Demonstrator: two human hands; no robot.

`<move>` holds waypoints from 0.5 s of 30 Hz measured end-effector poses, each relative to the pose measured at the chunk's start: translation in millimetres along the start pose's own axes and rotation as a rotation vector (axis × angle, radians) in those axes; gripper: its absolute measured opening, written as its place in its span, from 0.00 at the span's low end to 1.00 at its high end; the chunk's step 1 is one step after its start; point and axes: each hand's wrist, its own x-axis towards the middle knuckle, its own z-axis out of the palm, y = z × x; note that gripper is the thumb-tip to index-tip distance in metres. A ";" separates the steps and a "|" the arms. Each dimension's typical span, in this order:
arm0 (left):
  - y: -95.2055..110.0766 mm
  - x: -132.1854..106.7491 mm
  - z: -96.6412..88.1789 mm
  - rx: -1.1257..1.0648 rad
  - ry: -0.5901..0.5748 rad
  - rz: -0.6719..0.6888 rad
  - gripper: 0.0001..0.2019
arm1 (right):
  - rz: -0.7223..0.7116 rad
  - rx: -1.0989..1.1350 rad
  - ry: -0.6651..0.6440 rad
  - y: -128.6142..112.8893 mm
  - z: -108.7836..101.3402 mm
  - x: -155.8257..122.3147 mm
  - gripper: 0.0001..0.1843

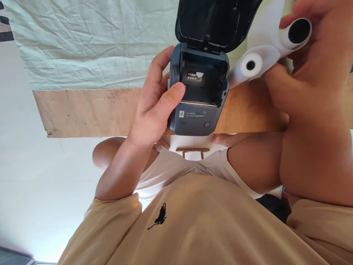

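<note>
My left hand (156, 105) grips the left side of a dark blue-grey portable label printer (192, 127), with the thumb over the rim of its compartment. The printer's black lid (213, 25) is swung open away from me. Inside the compartment is a printed label (195, 76), and no roll shows there. To the printer's right, my right hand (311, 73) is closed around a white paper roll (285, 38) with a dark hollow end. A second white roll (241, 75), with a small core hole, hangs against it, joined by loose paper. Fingers partly hide both rolls.
A wooden table (91, 114) runs across in front of me, with a wrinkled pale green cloth (96, 44) over its far part. My legs are under the near edge. A small wooden stool (193, 150) shows between them on the floor.
</note>
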 end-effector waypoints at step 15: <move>-18.7 -8.2 -7.6 -0.130 -0.094 0.053 0.29 | -0.046 -0.041 0.163 -8.9 2.3 -3.9 0.30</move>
